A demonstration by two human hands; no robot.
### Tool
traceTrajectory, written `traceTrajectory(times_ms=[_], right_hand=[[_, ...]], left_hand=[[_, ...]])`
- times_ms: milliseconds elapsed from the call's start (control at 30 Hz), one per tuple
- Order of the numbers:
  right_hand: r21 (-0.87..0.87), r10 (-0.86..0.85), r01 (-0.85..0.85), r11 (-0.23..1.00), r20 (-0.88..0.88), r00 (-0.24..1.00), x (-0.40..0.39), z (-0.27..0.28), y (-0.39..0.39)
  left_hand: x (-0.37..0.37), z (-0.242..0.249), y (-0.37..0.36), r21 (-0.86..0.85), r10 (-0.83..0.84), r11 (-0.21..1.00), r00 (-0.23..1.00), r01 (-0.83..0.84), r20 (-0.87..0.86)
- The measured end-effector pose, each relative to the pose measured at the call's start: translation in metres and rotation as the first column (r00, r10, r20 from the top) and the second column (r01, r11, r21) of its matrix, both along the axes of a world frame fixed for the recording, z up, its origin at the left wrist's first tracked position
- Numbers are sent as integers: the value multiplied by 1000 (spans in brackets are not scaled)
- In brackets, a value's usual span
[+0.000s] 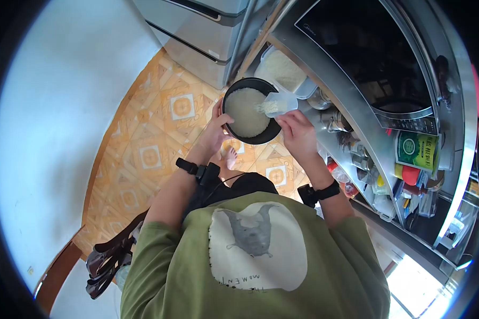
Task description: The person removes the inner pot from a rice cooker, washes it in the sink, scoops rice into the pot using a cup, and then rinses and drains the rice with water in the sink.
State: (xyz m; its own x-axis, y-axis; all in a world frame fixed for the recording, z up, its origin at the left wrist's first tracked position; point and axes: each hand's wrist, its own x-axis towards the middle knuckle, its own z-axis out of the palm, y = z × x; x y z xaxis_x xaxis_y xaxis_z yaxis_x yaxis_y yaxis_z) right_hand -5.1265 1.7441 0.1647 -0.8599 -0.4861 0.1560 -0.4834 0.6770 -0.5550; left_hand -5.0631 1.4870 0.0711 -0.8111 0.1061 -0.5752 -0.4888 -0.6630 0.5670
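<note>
My left hand grips the rim of a dark round pot on its left side, holding it above the floor. Pale rice covers the inside of the pot. Over the pot's right edge, my right hand pinches a translucent measuring cup, which is tilted toward the pot. Grains lie in the cup and at its lip, above the rice. Just beyond the cup, on the shelf, stands a clear plastic container with more rice in it; neither hand touches it.
A microwave sits on the metal shelf unit at the right. Below and beside it are jars, a green packet and several small containers. A grey fridge stands ahead. At the left is a white wall, with patterned floor beneath.
</note>
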Motion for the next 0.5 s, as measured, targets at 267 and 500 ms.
traceTrajectory(times_ms=[267, 500], right_hand=[[-367, -214, 508, 779, 607, 766, -35, -40, 29], [590, -272, 234, 773, -25, 962, -144, -90, 14]], left_hand=[[11, -15, -11, -52, 95, 994, 995, -94, 14], [30, -15, -21, -165, 77, 985, 992, -59, 104]])
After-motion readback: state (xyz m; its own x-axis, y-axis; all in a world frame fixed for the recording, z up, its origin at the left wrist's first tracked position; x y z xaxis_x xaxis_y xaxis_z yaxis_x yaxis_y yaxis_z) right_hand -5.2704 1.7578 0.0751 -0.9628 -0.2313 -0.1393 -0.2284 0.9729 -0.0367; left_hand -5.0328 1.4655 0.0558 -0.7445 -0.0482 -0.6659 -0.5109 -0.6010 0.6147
